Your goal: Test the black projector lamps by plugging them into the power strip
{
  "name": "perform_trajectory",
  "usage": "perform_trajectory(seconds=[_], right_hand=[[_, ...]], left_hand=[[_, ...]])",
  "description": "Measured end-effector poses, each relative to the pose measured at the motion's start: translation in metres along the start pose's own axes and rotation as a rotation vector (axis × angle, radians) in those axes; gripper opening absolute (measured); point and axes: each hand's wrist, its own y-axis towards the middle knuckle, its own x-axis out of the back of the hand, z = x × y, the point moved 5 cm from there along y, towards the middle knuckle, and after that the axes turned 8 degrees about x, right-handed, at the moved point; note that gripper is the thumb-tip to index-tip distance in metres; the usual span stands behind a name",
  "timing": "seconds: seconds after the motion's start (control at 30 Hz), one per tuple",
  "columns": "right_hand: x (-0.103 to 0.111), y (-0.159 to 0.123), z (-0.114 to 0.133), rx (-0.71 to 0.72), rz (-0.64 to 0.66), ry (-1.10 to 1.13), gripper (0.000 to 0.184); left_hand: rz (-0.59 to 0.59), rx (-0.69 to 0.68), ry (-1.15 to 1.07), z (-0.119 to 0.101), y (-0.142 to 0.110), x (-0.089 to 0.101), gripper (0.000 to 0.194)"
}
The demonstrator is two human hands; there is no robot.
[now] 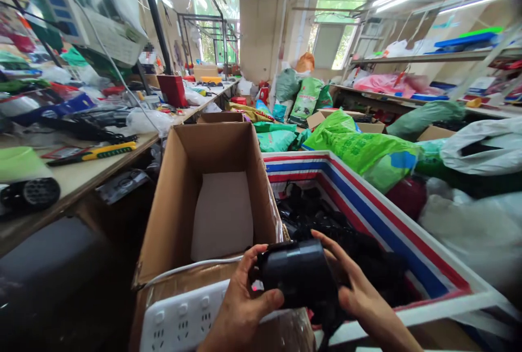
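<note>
Both of my hands grip a black cylindrical device low in the middle of the view. My left hand wraps its left side, thumb across the front. My right hand cups its right side with the fingers curled over the top. Just below lies a white power strip resting on a box flap. Ahead stands an open cardboard box with a white sheet on its bottom. To the right is a red, white and blue striped bin holding several black parts.
A long workbench runs along the left with tools, a yellow-handled tool and a round black part. Green sacks and white bags pile up on the right. Shelves line the right wall.
</note>
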Motion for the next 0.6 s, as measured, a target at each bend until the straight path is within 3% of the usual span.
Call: perform_trajectory(seconds=[0.1, 0.17, 0.27, 0.47, 0.6], right_hand=[[-0.008, -0.006, -0.009, 0.064, 0.042, -0.222, 0.099], [-0.009, -0.011, -0.011, 0.08, -0.053, -0.383, 0.084], [-0.015, -0.018, -0.012, 0.092, -0.205, -0.549, 0.078], [-0.024, -0.025, -0.025, 0.157, -0.379, -0.851, 0.083], [-0.02, -0.02, -0.032, 0.209, -0.372, -0.965, 0.079]], left_hand=[[-0.055, 0.045, 0.113, -0.009, -0.008, 0.001, 0.086], [-0.134, 0.088, 0.232, -0.016, -0.012, 0.001, 0.074], [-0.261, 0.122, 0.37, -0.022, -0.016, 0.0, 0.046], [-0.41, -0.065, 0.596, -0.023, -0.021, 0.001, 0.031], [-0.351, -0.069, 0.742, -0.022, -0.023, -0.003, 0.029]])
